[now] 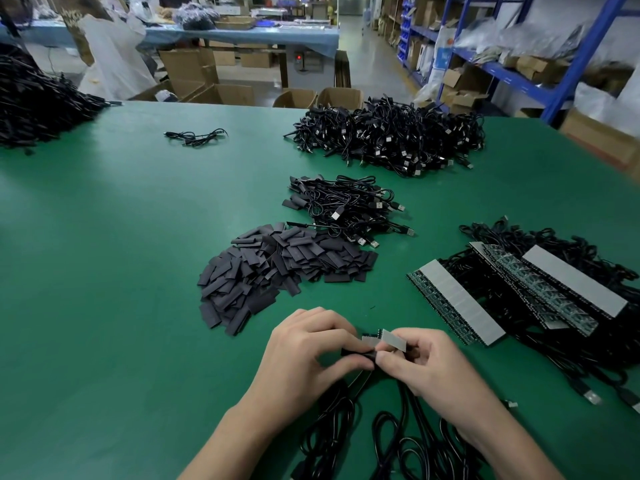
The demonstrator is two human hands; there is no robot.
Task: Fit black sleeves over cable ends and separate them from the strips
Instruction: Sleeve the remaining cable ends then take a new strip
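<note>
Fingers (341,332) of the left hand (311,344) pinch a sleeve (357,354) at the near centre of the surface (138,271); the right hand (426,362) pinches the strip (393,341) touching it. Fitting step, I'd say. Next: push the sleeve fully home, then snap that cable end free.

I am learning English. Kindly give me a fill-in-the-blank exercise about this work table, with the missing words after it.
The table cover is ___. The left hand pinches a ___ sleeve. The right hand holds a short strip piece; the long strips lie to its ___. The loose sleeve pile lies ___ of the long strips.
Missing words: green; black; right; left.
</note>
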